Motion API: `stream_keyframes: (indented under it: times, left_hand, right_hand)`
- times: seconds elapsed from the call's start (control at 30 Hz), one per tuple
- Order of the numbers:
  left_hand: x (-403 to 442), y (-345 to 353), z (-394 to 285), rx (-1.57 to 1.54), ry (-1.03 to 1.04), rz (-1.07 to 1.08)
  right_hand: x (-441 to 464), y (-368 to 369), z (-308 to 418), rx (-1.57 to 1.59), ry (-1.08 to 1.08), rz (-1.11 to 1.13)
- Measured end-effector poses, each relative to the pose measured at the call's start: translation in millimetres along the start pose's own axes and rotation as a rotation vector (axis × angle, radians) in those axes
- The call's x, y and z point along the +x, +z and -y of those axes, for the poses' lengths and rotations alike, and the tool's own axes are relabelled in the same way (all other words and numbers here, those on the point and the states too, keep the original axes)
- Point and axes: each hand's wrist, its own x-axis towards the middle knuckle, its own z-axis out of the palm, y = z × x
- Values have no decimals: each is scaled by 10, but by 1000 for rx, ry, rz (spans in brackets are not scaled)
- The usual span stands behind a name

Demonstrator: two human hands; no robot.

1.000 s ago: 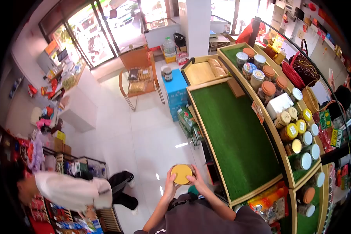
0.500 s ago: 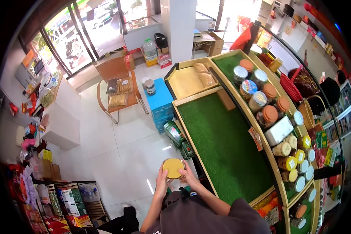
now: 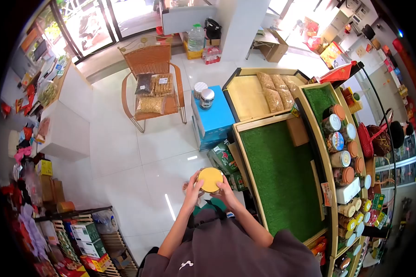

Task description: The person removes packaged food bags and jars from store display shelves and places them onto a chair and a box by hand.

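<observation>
A jar with a yellow lid (image 3: 211, 179) is held in front of my body, its lid facing up. My left hand (image 3: 193, 191) grips it from the left, the thumb at the lid's edge. From the other side my right hand (image 3: 227, 193) holds it, with the thumb near the rim. The jar's sides and contents are mostly hidden under the lid and fingers. Just beyond the hands are green boxes (image 3: 223, 158) on the floor. Two more jars, one of them a clear jar (image 3: 207, 98), stand on a blue box (image 3: 216, 121).
A display stand lined with green turf (image 3: 282, 180) is at my right, with a shelf of lidded jars (image 3: 341, 159) beyond it. Bagged goods (image 3: 275, 92) lie in a wooden tray (image 3: 242, 94). A wicker chair (image 3: 148, 60) holds several packets. Crates of boxes (image 3: 88, 240) stand lower left.
My view has turned and shifted, so the chair, blue box and stand appear elsewhere in the frame. Both hands still hold the yellow-lidded jar, now slightly higher and to the right in view.
</observation>
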Motion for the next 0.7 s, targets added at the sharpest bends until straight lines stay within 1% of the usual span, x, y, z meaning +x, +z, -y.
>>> stream_keyframes:
  times: [0.03, 0.1, 0.17, 0.23, 0.3, 0.33, 0.37, 0.43, 0.5, 0.53, 0.57, 0.6, 0.63, 0.7]
  left_hand:
    - [54, -21, -136, 8, -51, -12]
    - [269, -149, -205, 51, -70, 3]
    - [470, -194, -278, 192, 77, 50]
    - [682, -182, -405, 242, 106, 75]
    - [905, -149, -449, 186, 21, 146]
    - [1093, -162, -353, 108, -5, 140]
    - [1257, -138, -389, 117, -6, 153]
    - [1534, -133, -443, 192, -22, 223]
    - [1811, -169, -441, 236, -73, 236]
    - [1983, -165, -468, 266, -113, 248]
    - [2146, -175, -483, 296, -109, 266]
    - [2268, -157, -501, 275, -161, 239]
    - [2395, -140, -511, 256, -219, 208]
    - [2531, -77, -695, 267, -211, 237]
  right_hand:
    - [68, 70, 34, 11, 8, -18]
    - [243, 215, 132, 202, 15, -48]
    - [444, 252, 141, 243, -2, -51]
    - [652, 249, 147, 283, -29, -54]
    - [793, 246, 212, 272, 4, -154]
    - [867, 233, 260, 291, 4, -200]
    - [953, 229, 332, 301, -6, -207]
    - [1117, 228, 439, 294, -29, -316]
    - [1385, 138, 456, 295, -49, -331]
    - [1529, 111, 475, 276, -44, -410]
    - [1685, 87, 523, 263, -43, -492]
    - [1819, 35, 589, 283, -12, -490]
    - [1956, -10, 639, 314, -25, -501]
    - [2164, -36, 684, 351, -28, -515]
